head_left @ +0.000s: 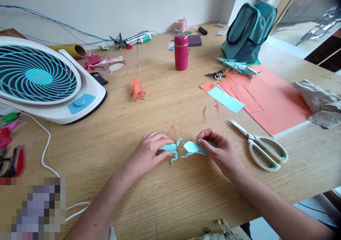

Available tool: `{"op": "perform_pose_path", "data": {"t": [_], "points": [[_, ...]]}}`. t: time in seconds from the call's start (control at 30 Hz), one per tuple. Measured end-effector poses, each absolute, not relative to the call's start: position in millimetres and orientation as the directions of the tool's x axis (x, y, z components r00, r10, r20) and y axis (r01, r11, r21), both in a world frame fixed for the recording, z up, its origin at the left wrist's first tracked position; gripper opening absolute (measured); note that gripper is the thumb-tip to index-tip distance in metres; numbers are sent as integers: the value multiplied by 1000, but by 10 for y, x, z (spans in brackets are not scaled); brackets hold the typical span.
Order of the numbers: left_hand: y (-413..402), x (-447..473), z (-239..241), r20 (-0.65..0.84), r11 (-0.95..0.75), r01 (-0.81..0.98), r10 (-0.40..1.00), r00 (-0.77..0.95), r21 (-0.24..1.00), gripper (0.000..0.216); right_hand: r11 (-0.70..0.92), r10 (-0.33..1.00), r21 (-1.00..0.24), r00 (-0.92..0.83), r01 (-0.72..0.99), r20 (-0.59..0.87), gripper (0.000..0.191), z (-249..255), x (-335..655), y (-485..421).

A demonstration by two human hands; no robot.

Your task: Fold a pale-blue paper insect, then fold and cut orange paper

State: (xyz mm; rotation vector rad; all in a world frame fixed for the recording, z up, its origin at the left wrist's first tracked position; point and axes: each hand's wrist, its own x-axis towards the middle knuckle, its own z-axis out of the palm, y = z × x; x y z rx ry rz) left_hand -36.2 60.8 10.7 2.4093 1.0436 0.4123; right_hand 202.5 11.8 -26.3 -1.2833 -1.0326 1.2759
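Observation:
A small light-blue folded paper figure [183, 148] with thin curled legs lies on the wooden table [160, 197] near the front edge. My left hand [149, 153] pinches its left end, fingers closed on the paper. My right hand [220, 151] pinches its right end between thumb and fingers. Both hands rest on the tabletop.
White-handled scissors [262, 147] lie just right of my right hand. Orange paper sheets [269, 97] and a light-blue strip [226, 99] sit beyond. An orange folded figure [136, 89], a magenta flask [181, 51], a teal backpack [247, 32] and a white fan [45, 80] stand farther back.

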Motion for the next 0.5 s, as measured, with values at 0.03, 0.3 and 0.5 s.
{"op": "perform_pose_path", "data": {"t": [0.03, 0.3, 0.5], "points": [[601, -363, 125, 105, -602, 584, 739, 665, 545, 19, -101, 991, -994, 88, -48, -105, 22, -258, 2023, 113], [504, -311, 249, 182, -649, 526, 707, 683, 549, 19, 80, 989, -969, 102, 236, 107, 10, -193, 1999, 73], [470, -277, 288, 198, -668, 507, 690, 696, 545, 21, 70, 995, -973, 51, 220, 83, 9, -187, 1964, 53]]}}
